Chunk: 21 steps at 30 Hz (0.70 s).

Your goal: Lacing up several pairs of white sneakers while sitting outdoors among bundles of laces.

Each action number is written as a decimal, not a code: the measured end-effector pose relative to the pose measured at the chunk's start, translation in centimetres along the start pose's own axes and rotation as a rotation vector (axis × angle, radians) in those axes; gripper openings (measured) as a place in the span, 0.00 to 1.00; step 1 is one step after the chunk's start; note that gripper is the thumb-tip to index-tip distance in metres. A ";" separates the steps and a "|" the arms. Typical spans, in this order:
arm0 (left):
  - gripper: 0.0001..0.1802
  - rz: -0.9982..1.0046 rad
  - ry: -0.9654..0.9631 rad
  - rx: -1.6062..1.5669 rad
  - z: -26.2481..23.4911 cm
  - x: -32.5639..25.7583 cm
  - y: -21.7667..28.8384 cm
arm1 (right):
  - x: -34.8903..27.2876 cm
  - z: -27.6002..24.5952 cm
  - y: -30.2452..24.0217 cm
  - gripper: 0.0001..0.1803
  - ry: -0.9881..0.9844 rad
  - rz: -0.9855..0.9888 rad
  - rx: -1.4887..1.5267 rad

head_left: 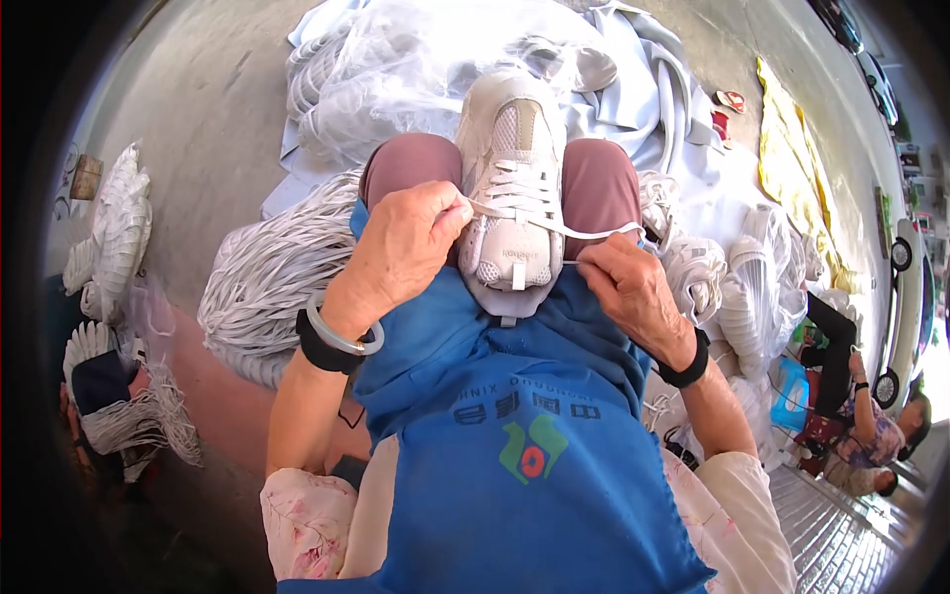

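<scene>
A beige-white sneaker [512, 129] rests between my knees, its toe pointing away and its tongue toward me. White laces cross its upper in several rows. My left hand [396, 247] is closed in a pinch on a shoelace at the left side of the eyelets. From the right side another stretch of shoelace [586, 236] runs out taut to my right hand [638, 292], whose fingers are curled around it. A thin pale piece also shows at the right fingertips, beside the shoe; I cannot tell what it is. A blue apron [515, 416] covers my lap.
A thick bundle of white laces [272, 272] lies left of my knees. Clear plastic bags [396, 89] are heaped ahead. More wrapped white bundles [747, 297] and a yellow cloth [787, 148] lie to the right. Another person [876, 431] sits at far right, near a parked car [905, 312].
</scene>
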<state>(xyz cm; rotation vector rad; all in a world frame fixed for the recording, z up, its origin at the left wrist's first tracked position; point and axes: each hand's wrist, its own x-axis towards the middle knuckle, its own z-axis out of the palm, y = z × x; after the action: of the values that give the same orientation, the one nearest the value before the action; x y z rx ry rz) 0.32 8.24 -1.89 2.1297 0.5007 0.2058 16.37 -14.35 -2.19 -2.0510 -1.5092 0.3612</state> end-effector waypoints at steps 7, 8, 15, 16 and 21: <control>0.10 -0.275 0.026 -0.231 -0.1 -0.1 1.2 | 3.4 0.3 0.0 0.05 0.191 0.079 0.168; 0.10 -0.265 0.025 -0.230 -0.1 -0.1 0.9 | 3.8 0.4 0.3 0.06 0.199 0.092 0.191; 0.10 -0.169 0.080 -0.083 0.7 -0.6 1.6 | 3.0 0.1 0.3 0.11 0.120 0.333 0.516; 0.10 -0.167 0.063 -0.080 0.8 -0.6 1.7 | 2.8 0.1 0.3 0.11 0.144 0.340 0.506; 0.05 0.049 0.248 0.126 1.1 -1.3 1.8 | 3.0 0.5 -0.2 0.11 0.199 0.278 0.528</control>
<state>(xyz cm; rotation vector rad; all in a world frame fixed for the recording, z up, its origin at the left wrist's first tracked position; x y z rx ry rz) 0.03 5.98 -1.01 2.2537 0.6194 0.4811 16.93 -11.41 -2.10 -1.7992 -0.8901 0.5746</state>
